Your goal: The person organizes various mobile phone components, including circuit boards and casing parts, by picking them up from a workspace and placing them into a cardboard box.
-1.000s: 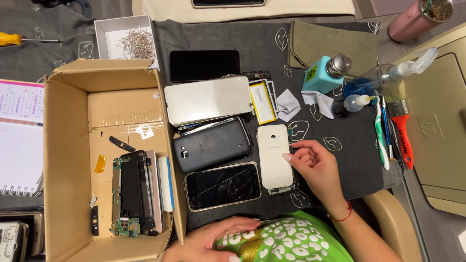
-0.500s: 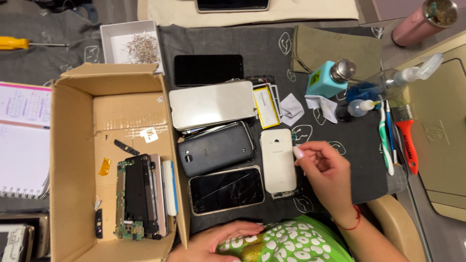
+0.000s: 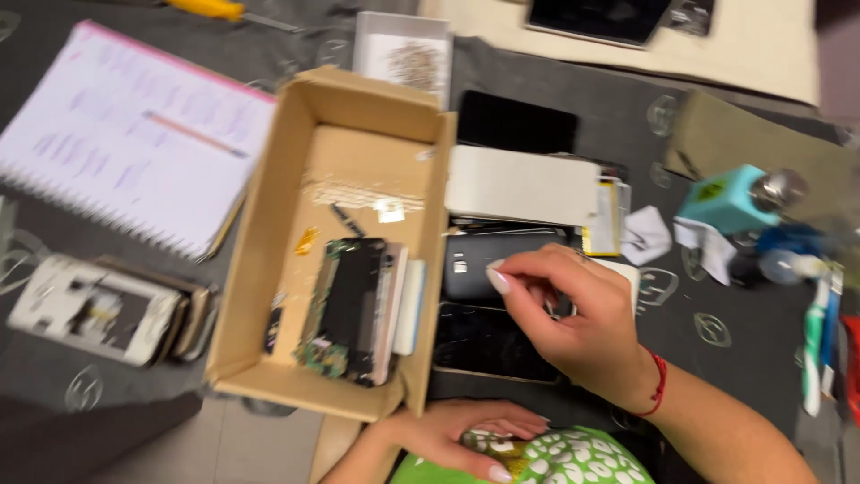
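My right hand (image 3: 578,318) reaches left over a row of phones on the dark mat. Its fingers are curled, and the thumb tip touches a dark grey phone (image 3: 470,264). A white phone (image 3: 630,272) peeks out behind the knuckles. Below the hand lies a black phone with a cracked screen (image 3: 479,345); above it lies a flat silver phone back (image 3: 520,185). Blur hides whether the fingers grip anything. My left hand (image 3: 461,435) rests flat on green spotted cloth (image 3: 573,457) at the bottom edge, holding nothing.
An open cardboard box (image 3: 269,269) left of the phones holds stacked phone parts (image 3: 349,305). A spiral notebook (image 3: 125,152) and another device (image 3: 98,309) lie further left. A teal bottle (image 3: 730,199), brushes (image 3: 820,341) and a small white tray (image 3: 403,54) are also about.
My right hand has moved left from the white phone to the dark grey phone. The view has swung left and closer, bringing in the notebook. My left hand has stayed put.
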